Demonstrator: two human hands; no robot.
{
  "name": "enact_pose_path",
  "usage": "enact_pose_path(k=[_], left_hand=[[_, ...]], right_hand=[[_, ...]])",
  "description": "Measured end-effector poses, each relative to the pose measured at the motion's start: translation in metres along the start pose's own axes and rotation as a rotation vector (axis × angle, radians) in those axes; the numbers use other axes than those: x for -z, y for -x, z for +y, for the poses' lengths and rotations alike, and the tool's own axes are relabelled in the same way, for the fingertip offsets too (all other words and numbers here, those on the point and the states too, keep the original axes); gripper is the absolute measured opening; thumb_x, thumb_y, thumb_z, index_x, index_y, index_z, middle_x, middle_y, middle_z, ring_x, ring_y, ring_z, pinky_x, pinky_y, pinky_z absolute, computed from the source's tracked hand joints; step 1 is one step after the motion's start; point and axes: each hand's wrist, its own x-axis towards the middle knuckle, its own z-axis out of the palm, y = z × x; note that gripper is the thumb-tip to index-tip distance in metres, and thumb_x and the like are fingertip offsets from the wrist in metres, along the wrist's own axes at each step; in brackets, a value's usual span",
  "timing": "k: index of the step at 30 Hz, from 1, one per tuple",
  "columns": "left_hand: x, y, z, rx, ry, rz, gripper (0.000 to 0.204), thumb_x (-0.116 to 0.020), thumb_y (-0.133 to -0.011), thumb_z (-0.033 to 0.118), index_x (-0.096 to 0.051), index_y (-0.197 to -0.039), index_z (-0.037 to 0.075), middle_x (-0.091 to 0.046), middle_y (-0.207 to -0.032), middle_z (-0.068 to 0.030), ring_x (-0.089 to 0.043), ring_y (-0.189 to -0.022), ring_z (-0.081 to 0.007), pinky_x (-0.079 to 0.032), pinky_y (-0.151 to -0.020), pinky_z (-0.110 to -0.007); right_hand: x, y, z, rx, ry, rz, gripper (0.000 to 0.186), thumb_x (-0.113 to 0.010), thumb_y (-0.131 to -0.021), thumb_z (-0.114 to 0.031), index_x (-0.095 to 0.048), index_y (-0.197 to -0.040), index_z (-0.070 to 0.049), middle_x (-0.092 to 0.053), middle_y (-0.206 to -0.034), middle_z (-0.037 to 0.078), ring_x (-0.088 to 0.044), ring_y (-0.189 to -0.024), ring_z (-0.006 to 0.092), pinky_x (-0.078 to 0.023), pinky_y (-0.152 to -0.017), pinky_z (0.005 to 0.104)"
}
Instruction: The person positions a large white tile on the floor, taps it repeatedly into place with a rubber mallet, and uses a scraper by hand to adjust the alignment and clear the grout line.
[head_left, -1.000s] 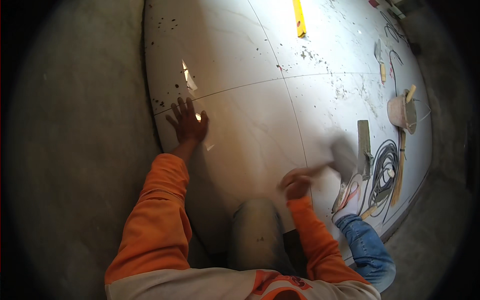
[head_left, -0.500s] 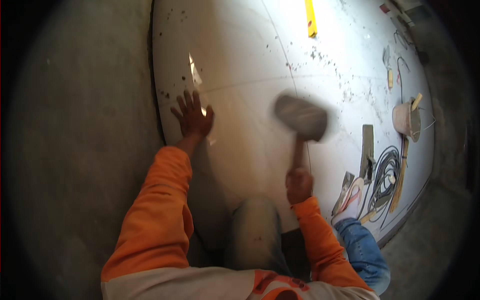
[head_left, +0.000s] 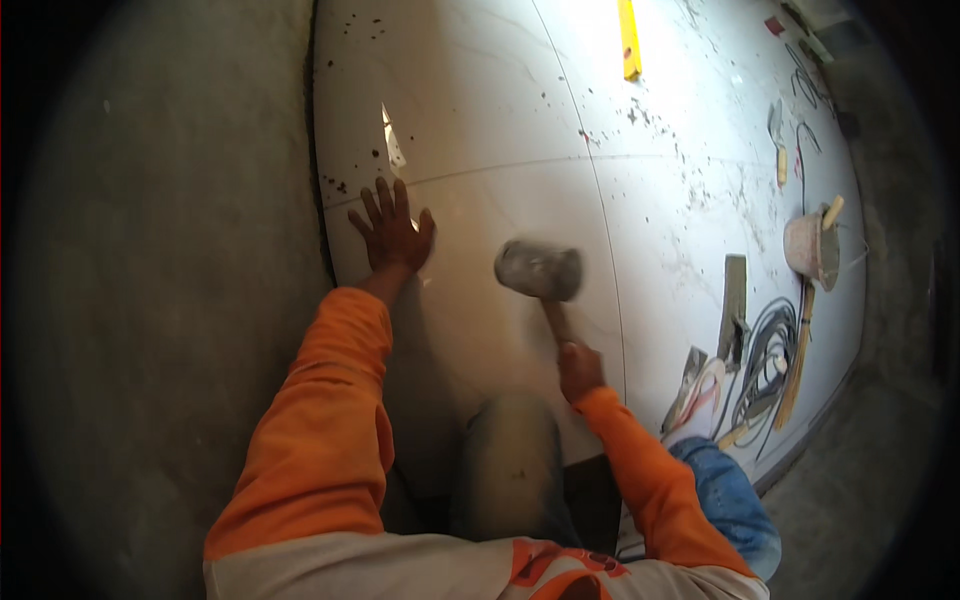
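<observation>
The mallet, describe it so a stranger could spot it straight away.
On the big white tiled floor, look just ahead of the person's knee. The mallet has a grey drum-shaped head on a short handle gripped by the right hand, unlike the tools lying loose at the far right.

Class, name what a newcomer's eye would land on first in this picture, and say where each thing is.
A grey-headed mallet sits mid-frame, gripped by the right hand over a large white floor tile. The left hand lies spread flat near that tile's left edge. Tools, coiled cables and a bucket crowd the right side.
</observation>
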Motion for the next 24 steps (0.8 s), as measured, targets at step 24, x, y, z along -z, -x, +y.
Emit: enact_pose_path(k=[24], left_hand=[[0.002,-0.002,0.052,-0.343,0.011,-0.005,0.067,-0.035,-0.091,0.038,-0.015,-0.148,0.01,-0.01,-0.156,-0.0088,-0.006,-0.143,-0.0343,-0.003,-0.112,-0.06]], right_hand=[[0.02,0.003,0.034,-0.169,0.043,0.003,0.042,-0.048,-0.093,-0.037,-0.056,-0.072,-0.001,-0.051,-0.057,0.008,-0.051,-0.049,0.0192,-0.041,-0.047,0.033]])
